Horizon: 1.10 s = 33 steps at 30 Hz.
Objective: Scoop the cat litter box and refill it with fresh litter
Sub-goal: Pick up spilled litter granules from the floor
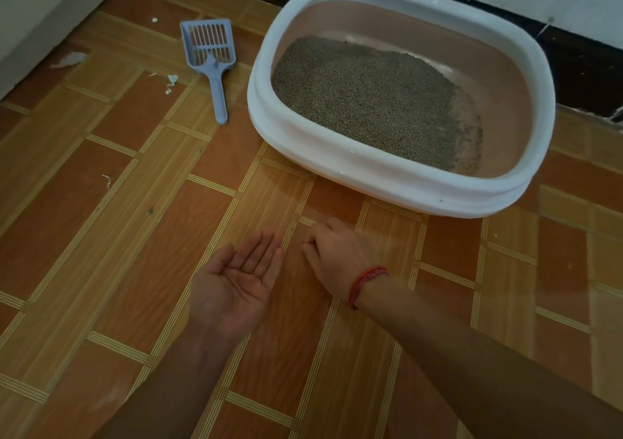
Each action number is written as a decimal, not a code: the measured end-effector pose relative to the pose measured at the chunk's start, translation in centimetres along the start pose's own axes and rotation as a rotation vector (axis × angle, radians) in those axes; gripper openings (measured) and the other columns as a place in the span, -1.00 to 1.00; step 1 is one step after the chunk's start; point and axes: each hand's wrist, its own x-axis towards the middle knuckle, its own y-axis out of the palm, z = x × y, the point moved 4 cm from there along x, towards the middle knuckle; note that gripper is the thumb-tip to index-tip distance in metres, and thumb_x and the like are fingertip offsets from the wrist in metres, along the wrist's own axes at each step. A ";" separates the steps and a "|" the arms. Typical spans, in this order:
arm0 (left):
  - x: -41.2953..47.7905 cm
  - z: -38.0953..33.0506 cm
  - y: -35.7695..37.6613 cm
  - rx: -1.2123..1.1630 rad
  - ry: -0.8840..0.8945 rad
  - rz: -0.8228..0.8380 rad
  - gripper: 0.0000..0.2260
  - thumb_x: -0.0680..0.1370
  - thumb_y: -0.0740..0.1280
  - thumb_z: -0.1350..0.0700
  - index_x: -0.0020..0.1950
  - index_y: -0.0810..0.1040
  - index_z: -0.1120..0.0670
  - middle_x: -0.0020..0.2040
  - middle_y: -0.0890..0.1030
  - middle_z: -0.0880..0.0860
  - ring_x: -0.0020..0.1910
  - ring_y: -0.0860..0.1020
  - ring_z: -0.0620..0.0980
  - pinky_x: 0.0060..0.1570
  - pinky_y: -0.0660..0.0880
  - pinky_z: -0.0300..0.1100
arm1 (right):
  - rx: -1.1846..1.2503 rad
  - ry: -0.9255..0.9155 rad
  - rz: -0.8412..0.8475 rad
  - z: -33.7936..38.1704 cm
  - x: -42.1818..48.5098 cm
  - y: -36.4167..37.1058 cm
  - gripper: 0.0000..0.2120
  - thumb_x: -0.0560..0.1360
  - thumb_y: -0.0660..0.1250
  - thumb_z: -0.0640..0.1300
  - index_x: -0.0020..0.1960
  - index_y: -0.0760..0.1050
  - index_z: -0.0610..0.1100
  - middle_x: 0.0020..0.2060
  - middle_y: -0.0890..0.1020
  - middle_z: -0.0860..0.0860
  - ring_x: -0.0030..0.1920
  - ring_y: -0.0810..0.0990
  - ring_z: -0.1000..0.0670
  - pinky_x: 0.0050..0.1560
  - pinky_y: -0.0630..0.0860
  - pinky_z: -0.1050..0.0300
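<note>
Left hand lies palm-up; right hand curled, perhaps touching floor.

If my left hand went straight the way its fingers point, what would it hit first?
Probably the litter box: the left hand points at its near wall, only floor between. Hand height is unclear.

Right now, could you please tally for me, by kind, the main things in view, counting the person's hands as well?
litter box: 1
scoop: 1
hands: 2 (left hand, right hand)
red wrist band: 1
Total: 5
</note>
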 end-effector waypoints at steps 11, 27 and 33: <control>-0.1 1.1 -0.4 0.145 -0.150 0.047 -0.54 0.63 0.07 -0.04 0.17 0.65 0.21 0.24 0.62 0.16 0.19 0.62 0.07 0.30 0.45 0.01 | 0.115 -0.230 -0.036 7.8 -3.7 -0.8 -0.84 0.61 0.13 -0.11 0.11 0.43 -0.12 0.02 0.47 -0.09 -0.11 0.57 -0.17 -0.17 0.53 -0.07; -0.1 1.2 0.4 0.097 -0.099 0.065 -0.71 0.43 0.36 0.12 0.02 0.68 0.28 0.12 0.67 0.20 0.11 0.66 0.13 -0.02 0.64 0.02 | 0.309 -0.211 -0.231 3.4 -4.1 -2.1 -0.87 0.50 0.28 0.08 -0.03 0.55 0.07 -0.12 0.53 0.11 -0.16 0.54 0.09 -0.15 0.53 0.14; -0.1 0.8 0.6 0.013 -0.016 0.011 -0.53 0.65 0.11 0.09 -0.13 0.71 0.33 0.12 0.67 0.24 0.11 0.66 0.18 0.10 0.57 0.09 | 0.172 0.127 -0.195 -7.1 -3.4 -1.6 -0.93 0.51 0.32 0.00 -0.04 0.57 0.11 -0.23 0.52 0.17 -0.20 0.49 0.17 -0.11 0.52 0.14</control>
